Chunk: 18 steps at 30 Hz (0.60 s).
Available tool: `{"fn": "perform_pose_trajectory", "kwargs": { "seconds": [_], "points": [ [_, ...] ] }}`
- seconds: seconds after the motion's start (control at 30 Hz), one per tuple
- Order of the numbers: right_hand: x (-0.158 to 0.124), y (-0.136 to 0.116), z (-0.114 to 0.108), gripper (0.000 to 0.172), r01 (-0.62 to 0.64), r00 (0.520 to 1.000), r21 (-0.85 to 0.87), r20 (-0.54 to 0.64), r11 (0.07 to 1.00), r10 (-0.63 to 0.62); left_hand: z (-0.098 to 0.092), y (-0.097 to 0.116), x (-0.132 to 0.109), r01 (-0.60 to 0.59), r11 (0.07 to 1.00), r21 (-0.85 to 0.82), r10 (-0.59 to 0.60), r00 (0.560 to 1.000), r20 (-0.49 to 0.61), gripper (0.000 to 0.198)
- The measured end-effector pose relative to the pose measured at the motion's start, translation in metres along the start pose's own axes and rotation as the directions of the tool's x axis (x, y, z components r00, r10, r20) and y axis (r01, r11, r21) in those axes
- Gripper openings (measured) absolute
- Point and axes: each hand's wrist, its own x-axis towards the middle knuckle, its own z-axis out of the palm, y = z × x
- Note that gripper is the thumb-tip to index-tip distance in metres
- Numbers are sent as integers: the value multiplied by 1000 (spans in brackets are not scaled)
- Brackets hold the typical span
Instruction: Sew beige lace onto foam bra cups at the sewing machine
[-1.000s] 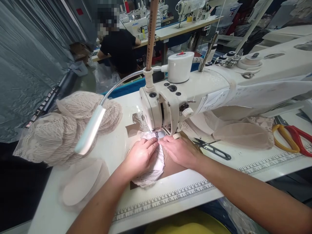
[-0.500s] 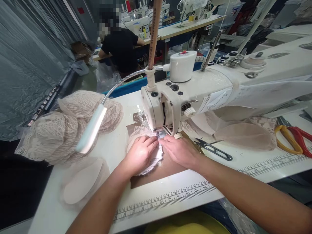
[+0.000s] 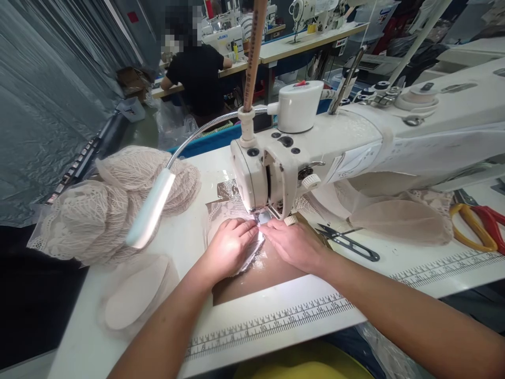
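A pale lace fabric piece [image 3: 221, 211] lies under the needle area of a white sewing machine [image 3: 252, 176]. My left hand [image 3: 231, 245] rests flat on this piece, its fingers stretched toward the presser foot [image 3: 258, 217]. From the other side, my right hand [image 3: 295, 246] has its fingertips closed on the fabric's edge, close to the left fingertips. The piece's near edge shows below my left hand, over a shiny brown sheet [image 3: 244, 290]. My palms and the machine head hide part of the fabric.
Stacked lace cups [image 3: 118, 200] and a smooth oval cup [image 3: 134, 300] lie left, near a bendy lamp [image 3: 152, 210]. Thread snips [image 3: 351, 245], more fabric [image 3: 402, 218] and yellow-handled scissors [image 3: 469, 229] lie right. A printed ruler [image 3: 284, 323] runs along the table's front. A person [image 3: 197, 73] sits beyond.
The lace piece has moved forward and turned under the needle; less of its near edge shows below my left hand. Both hands stay almost in place. The view has shifted slightly.
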Motion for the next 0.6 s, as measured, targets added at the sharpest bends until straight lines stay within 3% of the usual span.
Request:
{"fn": "perform_pose_trajectory", "kwargs": {
  "seconds": [0.23,0.6],
  "points": [
    [-2,3,0,30,46,998,38,-32,998,-45,-1,-1,0,0,999,-33,-1,1000,-10,34],
    [1,1,3,31,-14,1000,23,-19,1000,15,6,-9,-1,66,998,-12,-67,997,-50,37]
  ]
}}
